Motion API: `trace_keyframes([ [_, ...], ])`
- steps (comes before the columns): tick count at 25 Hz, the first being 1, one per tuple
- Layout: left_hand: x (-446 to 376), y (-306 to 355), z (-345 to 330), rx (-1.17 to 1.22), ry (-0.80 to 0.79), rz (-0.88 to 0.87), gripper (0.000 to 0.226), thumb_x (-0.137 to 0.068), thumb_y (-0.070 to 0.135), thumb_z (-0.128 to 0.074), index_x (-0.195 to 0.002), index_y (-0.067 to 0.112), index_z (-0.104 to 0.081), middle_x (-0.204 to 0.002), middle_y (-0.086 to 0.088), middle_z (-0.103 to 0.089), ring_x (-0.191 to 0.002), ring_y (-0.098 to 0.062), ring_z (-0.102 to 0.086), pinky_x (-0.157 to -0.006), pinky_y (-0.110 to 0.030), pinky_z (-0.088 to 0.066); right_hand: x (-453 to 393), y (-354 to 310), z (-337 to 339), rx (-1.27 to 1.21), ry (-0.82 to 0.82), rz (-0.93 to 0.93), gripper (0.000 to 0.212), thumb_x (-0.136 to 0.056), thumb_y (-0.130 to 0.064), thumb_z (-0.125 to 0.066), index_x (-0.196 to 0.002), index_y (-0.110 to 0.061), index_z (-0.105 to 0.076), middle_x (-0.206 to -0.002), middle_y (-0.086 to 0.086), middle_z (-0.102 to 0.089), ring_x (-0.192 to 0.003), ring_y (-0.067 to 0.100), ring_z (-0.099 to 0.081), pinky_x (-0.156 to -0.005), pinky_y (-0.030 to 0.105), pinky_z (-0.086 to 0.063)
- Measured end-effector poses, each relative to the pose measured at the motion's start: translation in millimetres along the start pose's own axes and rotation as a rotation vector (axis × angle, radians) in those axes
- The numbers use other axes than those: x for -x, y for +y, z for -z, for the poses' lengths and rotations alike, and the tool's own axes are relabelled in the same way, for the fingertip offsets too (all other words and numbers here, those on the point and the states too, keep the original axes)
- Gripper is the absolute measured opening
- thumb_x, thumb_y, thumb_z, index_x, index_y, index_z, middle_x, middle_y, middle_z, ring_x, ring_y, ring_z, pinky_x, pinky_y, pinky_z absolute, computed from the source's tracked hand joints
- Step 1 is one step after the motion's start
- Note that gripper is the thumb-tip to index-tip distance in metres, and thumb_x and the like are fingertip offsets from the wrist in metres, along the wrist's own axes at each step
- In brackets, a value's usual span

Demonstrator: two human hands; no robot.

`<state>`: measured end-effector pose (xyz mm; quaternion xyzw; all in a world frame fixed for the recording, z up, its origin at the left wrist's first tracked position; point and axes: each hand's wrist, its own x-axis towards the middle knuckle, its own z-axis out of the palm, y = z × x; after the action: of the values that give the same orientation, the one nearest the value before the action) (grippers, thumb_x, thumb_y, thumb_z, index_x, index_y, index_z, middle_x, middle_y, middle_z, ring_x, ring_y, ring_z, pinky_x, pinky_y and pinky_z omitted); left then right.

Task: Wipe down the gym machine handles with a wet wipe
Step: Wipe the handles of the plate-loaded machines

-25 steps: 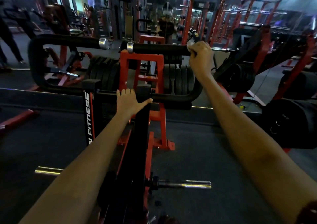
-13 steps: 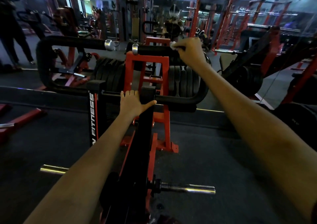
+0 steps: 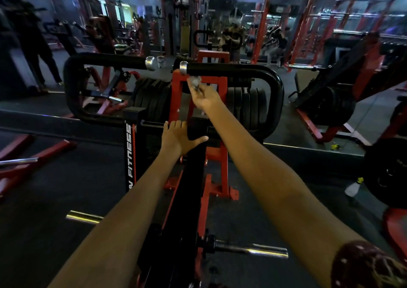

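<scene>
We saw the left handle (image 3: 105, 61) untouched at the far left. Our left hand (image 3: 176, 136) lay flat on the machine's black pad (image 3: 193, 166), its grip relaxed, holding nothing. Our right hand (image 3: 203, 97) pinched the wet wipe (image 3: 195, 82) just under the right handle (image 3: 224, 69), near its chrome cap (image 3: 183, 67).

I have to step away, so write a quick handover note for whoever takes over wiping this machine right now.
Right hand: pinches the wet wipe, just under the capped inner end of the right handle, apparently off the grip.
Left hand: open, flat on the black centre pad, bracing.
Left handle: no hand on it.
Done: cannot tell from this view how much of the right handle is wiped.
Left: finish the right handle including its curved bend, then probably do the left handle.
</scene>
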<state>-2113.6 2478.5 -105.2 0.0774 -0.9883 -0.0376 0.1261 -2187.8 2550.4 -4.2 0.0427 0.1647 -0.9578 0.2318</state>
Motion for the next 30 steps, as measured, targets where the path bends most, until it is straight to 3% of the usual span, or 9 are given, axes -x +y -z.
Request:
trace_keyframes([
  [6, -1, -7, -10, 0.095, 0.126, -0.028, 0.091, -0.075, 0.078, -0.043, -0.129, 0.005, -0.048, -0.132, -0.014, -0.051, -0.13, -0.029, -0.039, -0.115, -0.046, -0.015, 27, -35, 5, -0.024, 0.014, 0.116, 0.035, -0.099, -0.001, -0.035, -0.133, 0.007, -0.039, -0.135, 0.02, -0.048, -0.129, 0.024, -0.045, -0.104, 0.023, -0.032],
  [9, -1, -7, -11, 0.098, 0.135, -0.044, 0.09, -0.075, 0.078, -0.042, -0.124, 0.003, -0.051, -0.128, -0.016, -0.054, -0.127, -0.03, -0.041, -0.114, -0.047, -0.017, 35, -60, 15, -0.014, 0.037, 0.187, 0.022, -0.099, -0.002, -0.035, -0.109, 0.004, -0.054, -0.09, 0.012, -0.058, -0.089, 0.02, -0.061, -0.101, 0.021, -0.035],
  [13, -3, -7, -9, 0.096, 0.08, -0.03, 0.093, -0.074, 0.08, -0.041, -0.125, 0.002, -0.051, -0.131, -0.017, -0.051, -0.128, -0.03, -0.04, -0.115, -0.047, -0.016, 53, -87, 27, -0.076, 0.022, 0.3, 0.036, -0.097, -0.001, -0.038, -0.132, -0.001, -0.044, -0.076, 0.004, -0.064, -0.078, 0.015, -0.063, -0.098, 0.017, -0.042],
  [16, -7, -5, -6, 0.128, 0.044, 0.001, 0.096, -0.074, 0.082, -0.035, -0.124, 0.003, -0.052, -0.131, -0.017, -0.052, -0.129, -0.03, -0.04, -0.116, -0.048, -0.014, 77, -93, 24, 0.307, -0.004, 0.551, 0.024, -0.091, 0.004, -0.048, -0.112, 0.009, -0.059, -0.067, 0.011, -0.061, -0.059, 0.015, -0.058, -0.064, 0.021, -0.056],
  [18, -10, -4, -5, 0.142, 0.017, 0.026, 0.098, -0.072, 0.084, -0.032, -0.124, 0.003, -0.053, -0.13, -0.017, -0.053, -0.129, -0.03, -0.041, -0.116, -0.049, -0.013, 82, -103, 16, 0.799, 0.037, 0.988, 0.012, -0.087, 0.002, -0.057, -0.092, 0.001, -0.068, -0.078, 0.01, -0.065, -0.067, 0.016, -0.061, -0.067, 0.026, -0.057],
  [20, -11, -3, -5, 0.132, 0.012, 0.029, 0.1, -0.072, 0.085, -0.031, -0.124, 0.002, -0.053, -0.128, -0.018, -0.054, -0.128, -0.031, -0.042, -0.116, -0.049, -0.013, 76, -120, 14, 1.521, 0.006, 1.451, 0.017, -0.087, -0.003, -0.057, -0.098, -0.003, -0.07, -0.09, 0.003, -0.068, -0.078, 0.014, -0.063, -0.075, 0.021, -0.054],
  [23, -9, -2, -7, 0.146, 0.049, 0.022, 0.097, -0.073, 0.084, -0.034, -0.122, 0.002, -0.054, -0.127, -0.017, -0.054, -0.127, -0.031, -0.042, -0.115, -0.048, -0.014, 62, -133, 21, 2.281, -0.13, 1.394, 0.028, -0.088, -0.004, -0.045, -0.103, 0.0, -0.069, -0.1, 0.015, -0.069, -0.092, 0.028, -0.063, -0.084, 0.037, -0.052],
  [26, -7, -7, -13, 0.125, 0.102, -0.02, 0.098, -0.07, 0.085, -0.037, -0.121, 0.002, -0.053, -0.127, -0.016, -0.054, -0.126, -0.031, -0.043, -0.114, -0.048, -0.016, 47, -126, 18, 2.355, -0.176, 1.478, 0.037, -0.09, -0.015, -0.037, -0.095, 0.003, -0.069, -0.091, 0.021, -0.069, -0.085, 0.034, -0.065, -0.078, 0.044, -0.052],
  [30, -11, -27, -15, 0.167, 0.091, -0.146, 0.092, -0.074, 0.084, -0.032, -0.12, 0.008, -0.055, -0.125, -0.012, -0.056, -0.124, -0.028, -0.044, -0.114, -0.049, -0.015, 21, -93, 0, 2.373, -0.346, 1.461, 0.026, -0.092, -0.009, -0.044, -0.093, -0.002, -0.07, -0.094, 0.014, -0.071, -0.086, 0.028, -0.066, -0.078, 0.042, -0.054],
])
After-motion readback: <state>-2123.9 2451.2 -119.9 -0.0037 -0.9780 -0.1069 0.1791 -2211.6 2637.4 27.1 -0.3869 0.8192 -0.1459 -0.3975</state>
